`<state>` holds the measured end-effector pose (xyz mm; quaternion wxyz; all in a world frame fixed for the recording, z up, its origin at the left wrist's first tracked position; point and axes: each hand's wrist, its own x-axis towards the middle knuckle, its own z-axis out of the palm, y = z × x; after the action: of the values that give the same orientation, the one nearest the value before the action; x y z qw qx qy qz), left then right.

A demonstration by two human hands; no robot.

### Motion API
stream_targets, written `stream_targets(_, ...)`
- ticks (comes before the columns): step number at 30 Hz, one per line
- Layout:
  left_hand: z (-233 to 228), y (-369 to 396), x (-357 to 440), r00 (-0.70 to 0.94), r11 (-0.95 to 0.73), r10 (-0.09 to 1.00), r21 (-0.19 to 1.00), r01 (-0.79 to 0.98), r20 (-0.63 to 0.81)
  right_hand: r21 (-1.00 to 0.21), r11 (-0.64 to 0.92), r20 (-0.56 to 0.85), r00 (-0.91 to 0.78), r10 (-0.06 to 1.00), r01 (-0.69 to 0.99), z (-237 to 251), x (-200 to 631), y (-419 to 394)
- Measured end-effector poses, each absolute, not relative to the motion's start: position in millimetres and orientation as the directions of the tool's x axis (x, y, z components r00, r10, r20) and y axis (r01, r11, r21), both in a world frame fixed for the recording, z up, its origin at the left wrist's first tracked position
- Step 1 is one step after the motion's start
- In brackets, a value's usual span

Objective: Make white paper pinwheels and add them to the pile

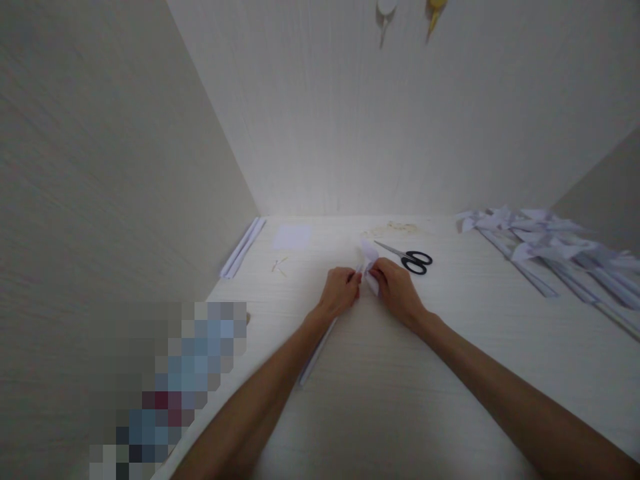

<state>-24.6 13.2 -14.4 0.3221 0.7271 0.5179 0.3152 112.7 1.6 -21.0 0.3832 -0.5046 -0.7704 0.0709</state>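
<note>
My left hand (341, 291) is closed around the upper end of a rolled white paper stick (316, 357), whose lower end slants down past my wrist. Pinched in the fingers of my right hand (399, 288) is a folded white paper pinwheel (369, 250), held against the top of the stick. My fingers hide where the two meet. Black-handled scissors (418, 261) lie just beyond my right hand, blades pointing left.
Rolled paper sticks (243, 248) lie at the left edge, near a square paper sheet (291, 237) and several thin small sticks (280, 266). Pale thin loops (403, 228) rest at the back. Several paper pinwheels on sticks (545, 247) pile up right. Walls enclose the table.
</note>
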Motion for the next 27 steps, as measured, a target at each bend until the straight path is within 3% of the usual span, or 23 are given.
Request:
stream_targets(8, -9.2, 13.1, -22.4, 0.228, -0.185, 0.971, 0.834, 0.519, 0.073, -0.520, 0.481, 0.522, -0.183, 0.833, 0.706, -17.8, 111.6, 1.1)
stream_targets(16, -3.9, 16.7, -23.7, 0.168, 0.023, 0.985, 0.991, 0.130, -0.045, -0.535, 0.501, 0.554, -0.165, 0.816, 0.680, -16.5, 110.8, 0.0)
stream_targets(22, 2.0, 21.1, -27.3, 0.182, 0.279, 0.951, 0.948, -0.152, -0.251, -0.537, 0.529, 0.570, -0.179, 0.802, 0.657, -17.0, 111.8, 0.3)
stream_targets(27, 5.4, 21.7, -27.1, 0.205, 0.317, 0.939, 0.925, -0.211, -0.275, -0.537, 0.529, 0.567, -0.184, 0.803, 0.657, -15.9, 111.8, -0.6)
